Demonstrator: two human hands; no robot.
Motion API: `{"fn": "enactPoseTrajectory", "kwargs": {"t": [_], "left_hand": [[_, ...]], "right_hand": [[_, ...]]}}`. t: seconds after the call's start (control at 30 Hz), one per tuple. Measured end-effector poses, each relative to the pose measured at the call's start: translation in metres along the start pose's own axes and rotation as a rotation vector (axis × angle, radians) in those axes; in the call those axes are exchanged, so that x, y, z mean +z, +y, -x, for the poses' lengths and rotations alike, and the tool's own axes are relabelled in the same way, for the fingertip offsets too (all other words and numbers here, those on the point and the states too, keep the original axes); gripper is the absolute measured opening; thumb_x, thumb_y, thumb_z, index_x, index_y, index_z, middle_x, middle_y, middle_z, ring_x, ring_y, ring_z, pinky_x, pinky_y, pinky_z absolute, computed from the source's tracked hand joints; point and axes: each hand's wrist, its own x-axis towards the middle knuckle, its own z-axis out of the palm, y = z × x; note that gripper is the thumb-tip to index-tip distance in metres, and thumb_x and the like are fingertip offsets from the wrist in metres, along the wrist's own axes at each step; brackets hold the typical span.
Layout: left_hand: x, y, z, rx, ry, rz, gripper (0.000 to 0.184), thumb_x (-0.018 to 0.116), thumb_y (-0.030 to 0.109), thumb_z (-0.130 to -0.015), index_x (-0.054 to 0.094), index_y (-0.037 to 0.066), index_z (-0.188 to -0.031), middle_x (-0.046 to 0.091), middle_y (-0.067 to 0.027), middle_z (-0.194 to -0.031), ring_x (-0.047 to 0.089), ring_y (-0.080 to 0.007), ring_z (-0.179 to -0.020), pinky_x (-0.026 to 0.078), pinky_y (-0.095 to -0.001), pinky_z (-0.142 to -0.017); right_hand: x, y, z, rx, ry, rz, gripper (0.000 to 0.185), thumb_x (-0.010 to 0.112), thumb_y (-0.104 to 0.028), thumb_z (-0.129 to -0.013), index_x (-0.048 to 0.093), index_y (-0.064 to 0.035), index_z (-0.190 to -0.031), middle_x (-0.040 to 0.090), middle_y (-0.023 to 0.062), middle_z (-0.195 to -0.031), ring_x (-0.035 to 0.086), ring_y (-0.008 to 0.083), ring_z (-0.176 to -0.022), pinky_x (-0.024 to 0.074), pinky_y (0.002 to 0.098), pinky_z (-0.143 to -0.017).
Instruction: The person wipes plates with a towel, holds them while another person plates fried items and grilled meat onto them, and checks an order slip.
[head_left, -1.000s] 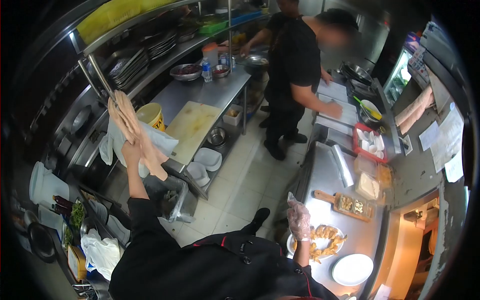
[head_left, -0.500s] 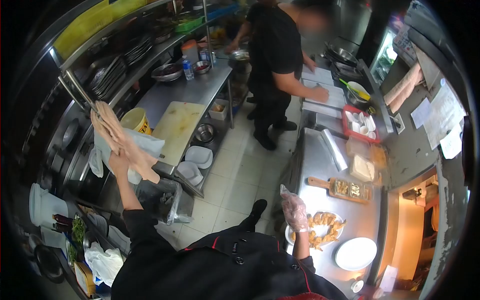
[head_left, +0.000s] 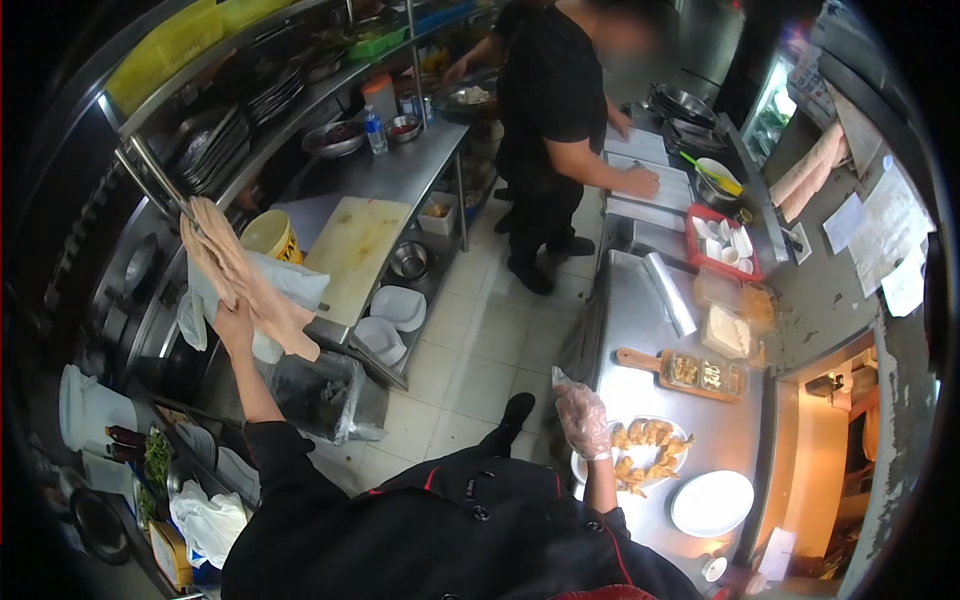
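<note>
On the left, my left hand (head_left: 235, 325) is closed on the lower part of a tan cloth (head_left: 235, 270) that hangs from a metal rail. A pale bluish cloth or bag (head_left: 290, 282) hangs behind it. My right hand (head_left: 583, 420), in a clear plastic glove, is raised beside a white plate of fried food (head_left: 650, 448); its fingers look bent together, and whether anything is in them is too unclear to tell. An empty white plate (head_left: 712, 503) lies nearer me on the steel counter (head_left: 630, 385).
A co-worker in black (head_left: 555, 120) leans over papers (head_left: 655, 185) at the far counter; another person's arm shows behind. A yellow bucket (head_left: 270, 238), a cutting board (head_left: 352, 250) and a lined bin (head_left: 335, 398) are at left. A wooden board (head_left: 640, 360) lies at right.
The view has swung, shifting the surroundings left and slightly up. My left hand stays on the tan cloth. My gloved right hand has moved slightly left of the food plate.
</note>
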Motion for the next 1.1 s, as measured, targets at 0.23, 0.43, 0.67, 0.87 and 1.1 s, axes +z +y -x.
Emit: {"fn": "enactPoseTrajectory", "kwargs": {"t": [0.23,0.43,0.67,0.87,1.1], "left_hand": [[-0.002,0.003,0.004,0.001,0.021,0.046,0.037,0.055,0.028,-0.079,0.052,-0.009,-0.083,0.058,-0.0300,-0.078,0.057,-0.0447,-0.076,0.044,-0.0470,-0.068],[0.000,-0.002,0.003,-0.047,0.013,0.025,0.037,0.056,0.030,-0.079,0.054,-0.006,-0.085,0.059,-0.0260,-0.077,0.057,-0.0421,-0.075,0.044,-0.0447,-0.068],[-0.013,0.014,0.014,-0.067,0.103,0.065,0.034,0.058,0.025,-0.077,0.052,-0.008,-0.078,0.055,-0.0272,-0.078,0.054,-0.0407,-0.076,0.043,-0.0456,-0.068],[0.000,-0.024,-0.002,0.046,0.140,0.006,0.039,0.059,0.025,-0.075,0.057,-0.011,-0.090,0.053,-0.0309,-0.103,0.046,-0.0403,-0.104,0.038,-0.0425,-0.087],[0.002,-0.011,0.001,0.035,0.184,-0.082,0.040,0.061,0.019,-0.071,0.057,-0.012,-0.095,0.050,-0.0291,-0.111,0.046,-0.0381,-0.106,0.038,-0.0407,-0.091]], "right_hand": [[-0.002,0.007,0.001,0.028,-0.008,0.028,0.026,0.056,-0.003,-0.075,0.058,-0.0069,-0.100,0.057,0.0170,-0.089,0.055,0.0364,-0.081,0.0452,0.0428,-0.071],[-0.001,0.002,0.001,0.020,0.034,-0.003,0.022,0.057,-0.003,-0.077,0.060,-0.0046,-0.099,0.060,0.0168,-0.092,0.059,0.0347,-0.084,0.0474,0.0395,-0.074],[-0.001,-0.001,0.003,0.017,0.019,0.043,0.022,0.057,-0.002,-0.078,0.059,-0.0052,-0.099,0.061,0.0167,-0.093,0.059,0.0349,-0.084,0.0475,0.0396,-0.073],[0.001,0.000,0.004,-0.018,0.023,-0.024,0.027,0.057,-0.005,-0.076,0.057,-0.0081,-0.103,0.057,0.0185,-0.092,0.055,0.0380,-0.083,0.0444,0.0442,-0.072],[0.001,-0.004,0.002,-0.034,0.060,0.012,0.024,0.057,-0.001,-0.077,0.057,-0.0062,-0.100,0.061,0.0156,-0.091,0.059,0.0347,-0.084,0.0476,0.0400,-0.073]]}}
